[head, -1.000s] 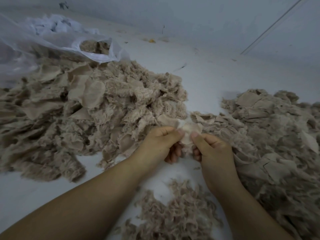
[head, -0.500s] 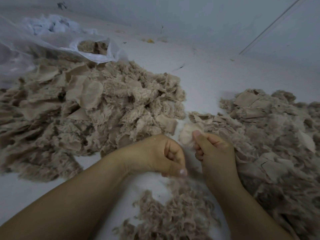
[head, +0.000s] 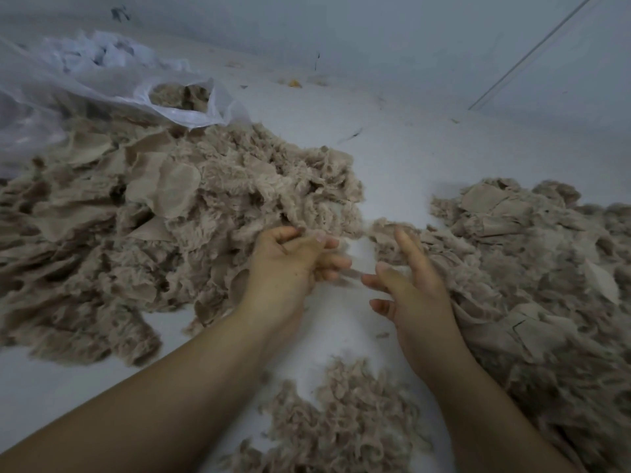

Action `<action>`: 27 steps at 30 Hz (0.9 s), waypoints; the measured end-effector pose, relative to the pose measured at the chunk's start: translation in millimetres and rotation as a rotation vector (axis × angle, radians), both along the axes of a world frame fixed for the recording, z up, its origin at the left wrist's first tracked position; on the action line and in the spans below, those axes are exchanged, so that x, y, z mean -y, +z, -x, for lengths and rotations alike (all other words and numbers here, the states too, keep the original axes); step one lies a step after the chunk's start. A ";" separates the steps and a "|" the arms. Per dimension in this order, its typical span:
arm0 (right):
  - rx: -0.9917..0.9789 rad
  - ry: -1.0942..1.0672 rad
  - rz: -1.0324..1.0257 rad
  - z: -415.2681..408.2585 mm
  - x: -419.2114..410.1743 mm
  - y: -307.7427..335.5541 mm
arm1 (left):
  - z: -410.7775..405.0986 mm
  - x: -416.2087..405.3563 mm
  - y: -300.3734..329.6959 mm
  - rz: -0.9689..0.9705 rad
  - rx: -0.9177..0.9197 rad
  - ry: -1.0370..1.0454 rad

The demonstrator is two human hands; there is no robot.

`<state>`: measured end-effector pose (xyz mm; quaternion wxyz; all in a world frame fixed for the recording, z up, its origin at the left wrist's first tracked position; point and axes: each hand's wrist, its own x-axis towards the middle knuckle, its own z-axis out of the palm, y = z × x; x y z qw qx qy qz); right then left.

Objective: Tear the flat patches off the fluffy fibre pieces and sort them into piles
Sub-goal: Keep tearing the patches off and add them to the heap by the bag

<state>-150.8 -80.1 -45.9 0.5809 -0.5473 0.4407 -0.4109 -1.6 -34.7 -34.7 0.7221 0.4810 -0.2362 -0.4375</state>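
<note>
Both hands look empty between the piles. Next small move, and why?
Probably the left hand reaches into the big mixed heap of beige fluffy fibre and flat patches beside it for a fresh piece: right hand is open with spread fingers, nothing clearly held in either.

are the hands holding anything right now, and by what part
Right hand is spread and holds nothing. Left hand is blurred, fingers loosely curled; no piece shows in it, but that can't be told for sure.
</note>
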 end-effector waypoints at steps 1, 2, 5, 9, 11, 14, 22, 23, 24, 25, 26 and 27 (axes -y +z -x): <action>-0.034 -0.002 -0.010 -0.3 0.7 -0.8 | 3.4 -2.4 -1.7 -0.024 0.001 -0.025; -0.047 -0.006 -0.031 -0.6 1.6 -1.6 | 6.7 -5.3 -4.4 -0.049 0.004 -0.063; -0.046 -0.050 -0.082 -0.7 1.4 -3.1 | 13.0 -10.2 -7.9 -0.070 0.142 -0.225; -0.045 -0.137 -0.057 -1.5 0.7 -5.7 | 17.0 7.5 -4.8 -0.007 0.841 -0.224; -0.055 -0.148 -0.036 -2.7 -0.9 -7.7 | 17.3 21.9 -2.8 0.009 1.255 -0.237; -0.026 -0.163 0.013 -2.9 -4.6 -7.9 | 17.2 39.4 -0.3 -0.147 1.524 -0.378; -0.013 -0.120 0.028 0.2 -1.1 -3.2 | 36.0 24.0 -0.3 -0.086 1.612 -0.481; -0.016 -0.129 0.004 -0.1 0.1 -3.5 | 36.4 21.0 0.5 -0.083 1.623 -0.501; -0.017 -0.144 -0.021 -0.5 1.7 -4.3 | 35.7 18.6 1.1 -0.085 1.640 -0.506; -0.016 -0.158 -0.045 -0.6 3.2 -5.6 | 33.7 16.7 1.4 -0.086 1.654 -0.502; -0.016 -0.170 -0.064 -0.7 4.5 -7.0 | 30.7 14.3 1.9 -0.087 1.664 -0.496; -0.020 -0.179 -0.078 -1.0 5.5 -8.3 | 27.2 12.1 2.2 -0.085 1.676 -0.493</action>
